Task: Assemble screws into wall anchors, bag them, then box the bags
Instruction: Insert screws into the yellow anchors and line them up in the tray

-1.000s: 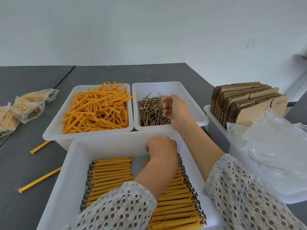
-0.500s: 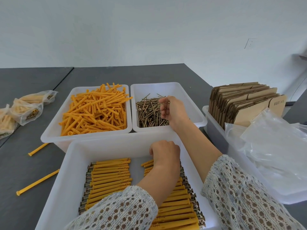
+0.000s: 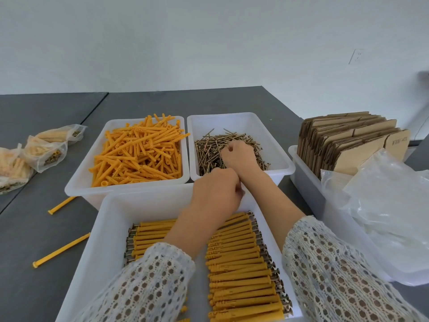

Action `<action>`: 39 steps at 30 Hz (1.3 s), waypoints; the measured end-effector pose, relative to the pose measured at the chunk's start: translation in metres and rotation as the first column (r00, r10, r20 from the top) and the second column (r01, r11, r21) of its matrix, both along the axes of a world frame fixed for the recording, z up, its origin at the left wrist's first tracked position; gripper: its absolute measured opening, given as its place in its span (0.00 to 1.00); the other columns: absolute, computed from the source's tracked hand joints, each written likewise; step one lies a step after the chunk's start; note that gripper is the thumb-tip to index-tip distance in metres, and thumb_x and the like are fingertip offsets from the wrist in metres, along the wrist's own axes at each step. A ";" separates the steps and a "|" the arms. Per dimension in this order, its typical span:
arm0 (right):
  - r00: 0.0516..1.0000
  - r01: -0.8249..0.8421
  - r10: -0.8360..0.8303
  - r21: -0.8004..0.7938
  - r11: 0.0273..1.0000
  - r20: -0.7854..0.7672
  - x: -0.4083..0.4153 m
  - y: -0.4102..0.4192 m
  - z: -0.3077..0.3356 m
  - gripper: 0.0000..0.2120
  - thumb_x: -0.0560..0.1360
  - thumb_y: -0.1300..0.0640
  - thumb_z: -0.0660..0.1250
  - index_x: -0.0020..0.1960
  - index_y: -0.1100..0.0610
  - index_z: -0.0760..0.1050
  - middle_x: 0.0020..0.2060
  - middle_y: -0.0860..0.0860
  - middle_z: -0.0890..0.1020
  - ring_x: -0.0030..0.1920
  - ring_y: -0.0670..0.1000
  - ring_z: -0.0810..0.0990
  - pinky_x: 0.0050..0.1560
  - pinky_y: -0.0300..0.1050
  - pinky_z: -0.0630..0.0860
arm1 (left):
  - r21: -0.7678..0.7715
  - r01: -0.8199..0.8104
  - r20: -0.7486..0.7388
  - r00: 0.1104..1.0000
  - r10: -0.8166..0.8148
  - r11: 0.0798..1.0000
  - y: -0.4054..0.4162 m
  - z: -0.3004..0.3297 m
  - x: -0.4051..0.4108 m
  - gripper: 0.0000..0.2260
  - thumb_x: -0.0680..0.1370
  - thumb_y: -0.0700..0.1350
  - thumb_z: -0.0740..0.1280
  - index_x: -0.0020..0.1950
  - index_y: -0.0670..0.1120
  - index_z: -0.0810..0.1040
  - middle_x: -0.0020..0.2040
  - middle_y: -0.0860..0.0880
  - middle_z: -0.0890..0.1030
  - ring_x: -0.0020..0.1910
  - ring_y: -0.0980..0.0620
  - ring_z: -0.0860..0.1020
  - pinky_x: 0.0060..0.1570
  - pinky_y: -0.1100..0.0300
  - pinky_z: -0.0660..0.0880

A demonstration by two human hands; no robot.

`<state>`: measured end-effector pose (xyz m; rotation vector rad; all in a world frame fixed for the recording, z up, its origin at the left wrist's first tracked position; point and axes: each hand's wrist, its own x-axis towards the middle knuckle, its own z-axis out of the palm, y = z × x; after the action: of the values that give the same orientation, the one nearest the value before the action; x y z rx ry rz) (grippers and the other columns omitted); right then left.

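1. Near tub holds neat rows of anchors with screws; left sleeve hangs over them, a drag could likely scatter the rows
2. Anchor tub piled high with loose anchors to the rim, a careless grab may spill more onto the table, two strays already lie there
3. Right hand curled, knuckles up, down in the screws; can't tell what it grips, sharp tips could prick or extras drop
4. Left hand curled above the near tub's far wall, contents hidden, can't tell if it holds anything
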<state>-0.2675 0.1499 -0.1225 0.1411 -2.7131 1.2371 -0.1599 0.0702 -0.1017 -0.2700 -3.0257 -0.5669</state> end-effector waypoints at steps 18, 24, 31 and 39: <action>0.903 -0.337 0.143 0.459 0.822 0.406 -0.001 -0.006 0.004 0.18 0.80 0.44 0.54 0.34 0.51 0.63 0.33 0.48 0.69 0.40 0.54 0.71 0.51 0.52 0.70 | 0.144 -0.244 -0.352 0.893 0.280 0.959 -0.074 -0.009 -0.024 0.08 0.79 0.44 0.61 0.51 0.50 0.81 0.46 0.52 0.80 0.49 0.48 0.77 0.43 0.53 0.75; 0.898 -0.350 0.149 0.466 0.812 0.415 -0.003 -0.008 0.001 0.17 0.81 0.48 0.51 0.35 0.51 0.60 0.35 0.49 0.67 0.37 0.52 0.67 0.52 0.54 0.68 | -0.194 -0.623 0.083 0.759 0.646 0.757 -0.082 -0.011 -0.030 0.21 0.81 0.56 0.52 0.67 0.48 0.73 0.73 0.41 0.65 0.71 0.33 0.61 0.68 0.34 0.56; 0.928 -0.282 0.101 0.499 0.820 0.358 0.005 -0.005 0.003 0.17 0.81 0.46 0.51 0.55 0.56 0.72 0.52 0.54 0.78 0.55 0.58 0.76 0.61 0.57 0.71 | -0.242 -0.597 0.140 0.758 0.637 0.765 -0.088 -0.013 -0.038 0.25 0.81 0.58 0.49 0.71 0.47 0.72 0.74 0.44 0.65 0.72 0.33 0.58 0.70 0.35 0.54; 0.932 -0.262 0.063 0.545 0.797 0.356 0.005 -0.004 0.002 0.19 0.80 0.45 0.51 0.58 0.56 0.73 0.51 0.53 0.77 0.50 0.55 0.75 0.52 0.51 0.69 | -0.145 -0.630 0.047 0.765 0.642 0.763 -0.109 -0.013 -0.047 0.17 0.80 0.54 0.56 0.58 0.48 0.79 0.63 0.43 0.75 0.66 0.36 0.68 0.67 0.34 0.59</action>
<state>-0.2628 0.1459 -0.1205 0.2727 -3.3536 0.4177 -0.2068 -0.0391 -0.1151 0.7903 -2.9492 -0.3320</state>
